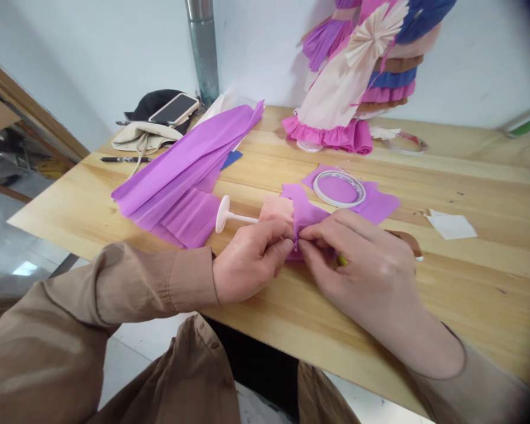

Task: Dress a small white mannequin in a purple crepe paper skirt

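My left hand (254,254) and my right hand (365,259) meet near the front of the table, their thumbs and fingertips pinching a gathered edge of purple crepe paper (307,209). The paper wraps a small figure-like piece lying on its side. From its left end, a peach paper section (276,209) leads to a white stand (223,214) with a thin rod and a round base. Beyond my right hand, a brown rounded part (408,242) shows; most of it is hidden. A bit of yellow shows beneath the right fingers.
A tape roll (339,188) rests on purple paper behind my hands. Folded purple sheets (181,171) lie left, near a pen (124,159), pouch and phone (175,110). A ruffled paper dress (335,94) stands at the back; a white scrap (451,226) lies right.
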Tool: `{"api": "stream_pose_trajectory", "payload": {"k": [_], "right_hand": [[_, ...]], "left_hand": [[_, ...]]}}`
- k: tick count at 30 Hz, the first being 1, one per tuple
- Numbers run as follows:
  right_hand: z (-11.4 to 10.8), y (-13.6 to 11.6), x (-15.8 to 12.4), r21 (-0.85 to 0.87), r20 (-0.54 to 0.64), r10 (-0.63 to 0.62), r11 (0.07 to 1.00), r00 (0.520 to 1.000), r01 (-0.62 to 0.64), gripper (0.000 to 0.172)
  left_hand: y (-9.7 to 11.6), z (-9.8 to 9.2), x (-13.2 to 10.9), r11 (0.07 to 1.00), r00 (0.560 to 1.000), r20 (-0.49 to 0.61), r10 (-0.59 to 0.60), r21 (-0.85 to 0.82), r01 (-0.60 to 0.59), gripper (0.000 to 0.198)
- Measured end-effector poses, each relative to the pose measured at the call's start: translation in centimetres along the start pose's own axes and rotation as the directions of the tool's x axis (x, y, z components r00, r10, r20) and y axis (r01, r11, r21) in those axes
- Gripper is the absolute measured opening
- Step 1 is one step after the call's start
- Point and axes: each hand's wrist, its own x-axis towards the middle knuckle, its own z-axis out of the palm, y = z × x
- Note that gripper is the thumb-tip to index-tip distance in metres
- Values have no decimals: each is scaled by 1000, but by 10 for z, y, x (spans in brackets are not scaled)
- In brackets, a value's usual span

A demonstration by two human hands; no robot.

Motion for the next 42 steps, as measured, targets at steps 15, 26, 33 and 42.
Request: {"api": "stream_pose_trajectory", "payload": {"k": [15, 26, 33, 42], "right_hand": [[-2, -1, -2, 10, 22, 4, 1000, 1000, -4, 17], [2, -1, 0, 14, -26, -30, 999, 999, 31, 18], [4, -1, -1, 38, -22, -41, 998, 999, 42, 19], [4, -1, 0, 45, -24, -59, 997, 998, 60, 21]], "left_hand": [[4, -3, 1, 998, 998, -28, -65, -26, 64, 21], [-5, 1, 1, 991, 993, -54, 101, 95, -96, 20], [-4, 0, 0, 979, 986, -59, 155, 140, -146, 23], [-5, -4, 2, 986, 990, -38, 134, 106, -129, 22]]}}
